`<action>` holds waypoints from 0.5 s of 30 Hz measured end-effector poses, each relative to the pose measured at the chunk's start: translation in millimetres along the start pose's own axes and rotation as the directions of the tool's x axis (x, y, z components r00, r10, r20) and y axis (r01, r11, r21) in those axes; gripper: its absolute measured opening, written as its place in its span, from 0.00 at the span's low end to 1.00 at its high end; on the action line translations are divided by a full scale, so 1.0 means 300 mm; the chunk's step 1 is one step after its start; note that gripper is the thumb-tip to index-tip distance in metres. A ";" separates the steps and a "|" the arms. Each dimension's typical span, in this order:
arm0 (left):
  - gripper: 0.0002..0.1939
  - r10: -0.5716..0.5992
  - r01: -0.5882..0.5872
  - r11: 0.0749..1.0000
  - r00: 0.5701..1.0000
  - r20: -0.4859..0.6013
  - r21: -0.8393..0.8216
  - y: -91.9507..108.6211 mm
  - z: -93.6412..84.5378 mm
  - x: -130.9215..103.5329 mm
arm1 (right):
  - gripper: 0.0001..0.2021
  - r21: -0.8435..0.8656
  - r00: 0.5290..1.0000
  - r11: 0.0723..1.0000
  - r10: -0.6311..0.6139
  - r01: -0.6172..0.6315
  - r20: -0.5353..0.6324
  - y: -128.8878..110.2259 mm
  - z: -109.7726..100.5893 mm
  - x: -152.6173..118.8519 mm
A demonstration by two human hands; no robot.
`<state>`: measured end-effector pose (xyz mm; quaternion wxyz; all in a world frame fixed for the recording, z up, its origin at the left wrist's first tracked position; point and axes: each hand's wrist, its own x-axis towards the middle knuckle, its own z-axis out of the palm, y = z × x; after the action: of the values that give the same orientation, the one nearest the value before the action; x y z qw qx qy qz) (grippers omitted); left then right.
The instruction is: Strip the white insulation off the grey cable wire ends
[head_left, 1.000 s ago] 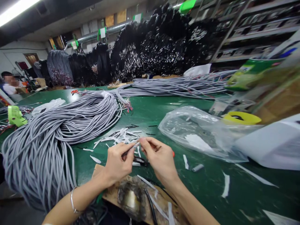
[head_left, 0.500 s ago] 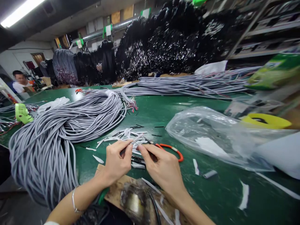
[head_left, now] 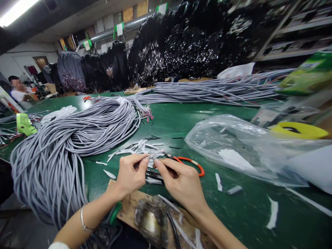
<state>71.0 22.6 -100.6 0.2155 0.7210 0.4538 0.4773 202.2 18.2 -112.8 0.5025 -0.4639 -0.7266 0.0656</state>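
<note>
Fingertips of my left hand (head_left: pixel 132 172) are pinched on the end of a cable (head_left: pixel 156 154), whose whitish, stripped-looking tip points up and to the right. Just beside it, my right hand (head_left: pixel 181 176) is also closed in a pinch; what lies between its thumb and forefinger is too small to make out. Beyond both hands lie scattered white strips (head_left: pixel 141 145) and short black pieces (head_left: pixel 174 147). Scissors with orange handles (head_left: pixel 193 161) rest behind my right hand, partly hidden by it. Beneath the hands is a dark tool (head_left: pixel 153 174), mostly covered.
Bundled grey cables (head_left: pixel 75 135) fill the left of the green table (head_left: pixel 166 119), with more cables (head_left: pixel 207 91) along the back. A clear plastic bag (head_left: pixel 220 138) and yellow tape roll (head_left: pixel 298 130) lie right. Near me is a wooden board (head_left: pixel 129 209) bearing a grimy metal piece (head_left: pixel 150 221).
The view has shifted slightly. Both hands stay together at the cable end, whose whitish tip now lies flatter and points further right.
</note>
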 end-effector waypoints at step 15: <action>0.10 -0.241 0.244 0.968 0.969 -0.052 0.061 -0.052 0.019 0.040 | 0.18 -0.050 0.851 0.864 -0.502 0.501 -0.151 -0.146 0.025 -0.046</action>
<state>70.5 41.5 -108.9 0.2379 0.6561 0.5590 0.4478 170.6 -13.8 -101.1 0.5565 -0.2642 -0.7803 -0.1079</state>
